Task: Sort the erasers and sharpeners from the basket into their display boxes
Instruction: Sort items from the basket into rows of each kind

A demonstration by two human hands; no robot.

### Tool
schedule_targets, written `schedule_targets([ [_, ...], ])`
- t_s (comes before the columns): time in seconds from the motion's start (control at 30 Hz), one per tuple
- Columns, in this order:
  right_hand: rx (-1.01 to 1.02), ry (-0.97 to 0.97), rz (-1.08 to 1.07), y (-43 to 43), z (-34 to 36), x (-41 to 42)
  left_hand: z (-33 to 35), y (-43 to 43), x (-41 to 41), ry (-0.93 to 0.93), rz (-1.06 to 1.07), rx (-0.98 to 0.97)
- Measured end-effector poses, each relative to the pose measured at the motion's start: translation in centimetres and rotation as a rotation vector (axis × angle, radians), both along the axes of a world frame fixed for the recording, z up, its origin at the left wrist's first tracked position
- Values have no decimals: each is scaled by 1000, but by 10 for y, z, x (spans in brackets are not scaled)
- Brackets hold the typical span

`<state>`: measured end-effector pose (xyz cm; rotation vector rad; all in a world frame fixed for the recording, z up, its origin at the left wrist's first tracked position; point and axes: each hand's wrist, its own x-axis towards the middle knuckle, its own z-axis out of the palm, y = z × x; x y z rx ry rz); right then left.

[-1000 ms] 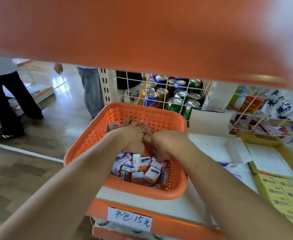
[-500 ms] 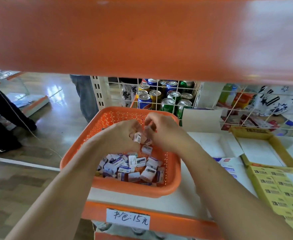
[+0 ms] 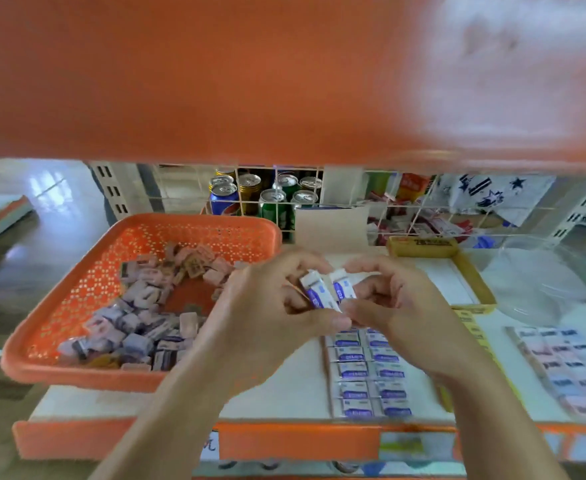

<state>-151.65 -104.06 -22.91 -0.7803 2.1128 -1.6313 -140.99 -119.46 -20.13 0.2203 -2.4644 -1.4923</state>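
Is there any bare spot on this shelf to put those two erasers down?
Yes. Bare white shows at the back of the yellow box, behind the eraser rows, and in a strip between those rows and the orange basket. The basket is crowded, save a small bare patch mid-floor.

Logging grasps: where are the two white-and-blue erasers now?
Head view, centre-right: the two erasers are pinched between left hand and right hand, above the laid-out eraser rows, right of the orange basket.
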Motion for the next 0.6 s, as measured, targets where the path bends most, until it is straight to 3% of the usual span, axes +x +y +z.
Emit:
schedule_targets([
  [0.13,45,6,-18,40,-6,6,-25,32,-7,-50,-54,-1],
  [0.3,246,28,-46,69,-25,6,-49,45,-5,-136,2,28],
  [0.5,414,24,76,80,-27,5,-78,53,8,-244,66,110],
  [0.6,515,59,122,80,-27,4,-88,59,11,-265,146,60],
])
